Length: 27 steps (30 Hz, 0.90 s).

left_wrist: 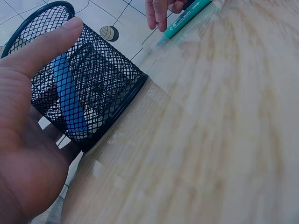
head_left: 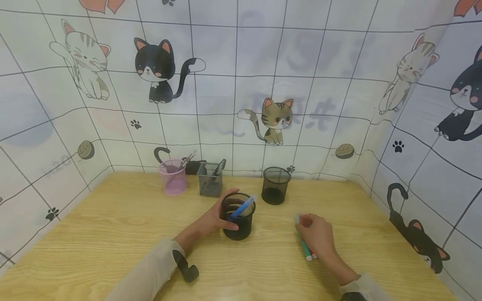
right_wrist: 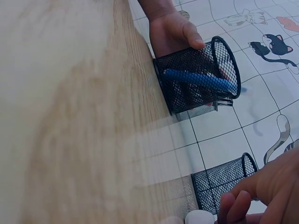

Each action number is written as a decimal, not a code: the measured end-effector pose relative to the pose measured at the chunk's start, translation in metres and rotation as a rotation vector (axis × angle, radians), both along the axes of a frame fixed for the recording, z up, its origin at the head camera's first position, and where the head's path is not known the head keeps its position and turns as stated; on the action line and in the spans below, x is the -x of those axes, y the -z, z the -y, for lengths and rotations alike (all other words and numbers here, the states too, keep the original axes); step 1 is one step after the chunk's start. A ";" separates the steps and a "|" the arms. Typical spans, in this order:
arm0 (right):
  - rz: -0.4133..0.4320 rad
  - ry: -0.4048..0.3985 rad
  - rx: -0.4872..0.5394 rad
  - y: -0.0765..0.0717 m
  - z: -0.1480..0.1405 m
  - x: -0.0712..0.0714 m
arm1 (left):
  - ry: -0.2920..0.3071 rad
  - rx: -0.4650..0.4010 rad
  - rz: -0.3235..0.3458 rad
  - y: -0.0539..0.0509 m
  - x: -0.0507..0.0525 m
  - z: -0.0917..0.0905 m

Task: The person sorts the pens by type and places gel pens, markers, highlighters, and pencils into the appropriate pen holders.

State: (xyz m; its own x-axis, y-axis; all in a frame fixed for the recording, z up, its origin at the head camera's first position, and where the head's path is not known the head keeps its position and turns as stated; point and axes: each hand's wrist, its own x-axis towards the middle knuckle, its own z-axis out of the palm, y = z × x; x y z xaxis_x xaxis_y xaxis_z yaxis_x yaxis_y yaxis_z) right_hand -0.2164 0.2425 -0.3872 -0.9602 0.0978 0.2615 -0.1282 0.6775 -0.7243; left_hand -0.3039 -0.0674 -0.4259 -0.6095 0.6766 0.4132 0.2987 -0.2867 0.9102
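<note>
Mesh cup (head_left: 239, 229) on the table (head_left: 150, 221), gripped by the left hand (head_left: 214, 220), holds a slanted blue pen (head_left: 242, 207). The right hand (head_left: 319, 235) bends over a green marker (head_left: 305, 248); whether pinching it, I cannot tell. Behind stands a pink cup (head_left: 174, 183).

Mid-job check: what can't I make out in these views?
Head: most of the red marker, hidden by the right hand.
Left wrist: far end of the green marker, cut off by the top edge; its small print, blurred.
Right wrist: lower part of the white piece, cut off by the bottom edge.
</note>
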 end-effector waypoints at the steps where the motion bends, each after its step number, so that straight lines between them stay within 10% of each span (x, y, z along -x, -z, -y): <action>1: -0.002 0.001 0.003 0.001 0.000 0.000 | 0.002 0.001 -0.002 0.000 0.000 0.000; 27: -0.030 -0.024 -0.084 0.010 0.007 0.001 | -0.003 -0.009 0.004 0.000 0.000 -0.001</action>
